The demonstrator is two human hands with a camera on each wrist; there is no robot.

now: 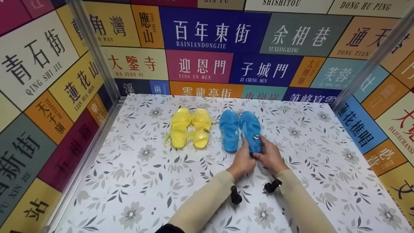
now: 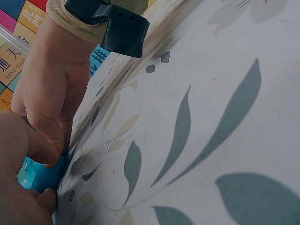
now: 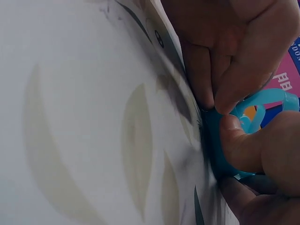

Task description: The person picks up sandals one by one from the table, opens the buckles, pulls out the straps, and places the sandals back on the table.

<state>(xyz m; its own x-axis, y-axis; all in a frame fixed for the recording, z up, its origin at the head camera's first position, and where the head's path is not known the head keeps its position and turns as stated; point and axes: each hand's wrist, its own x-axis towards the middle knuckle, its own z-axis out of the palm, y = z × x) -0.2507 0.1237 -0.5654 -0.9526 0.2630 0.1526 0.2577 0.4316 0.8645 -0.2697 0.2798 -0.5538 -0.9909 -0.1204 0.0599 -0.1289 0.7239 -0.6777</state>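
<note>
A pair of blue jelly sandals lies on the patterned surface, toes pointing away. The left blue sandal stands close beside the right blue sandal, which has a small shiny ornament on its outer side. My left hand grips the right blue sandal's heel from the left side. My right hand holds the same heel from the right, thumb and fingers against it. Both wrist views show the two hands close together at the blue heel, low against the surface. The fingers partly hide the heel.
To the left lie a left yellow sandal and a right yellow sandal, side by side with toes pointing away. White cloth with grey flowers and leaves covers the table. Panels with coloured signs and metal posts enclose it.
</note>
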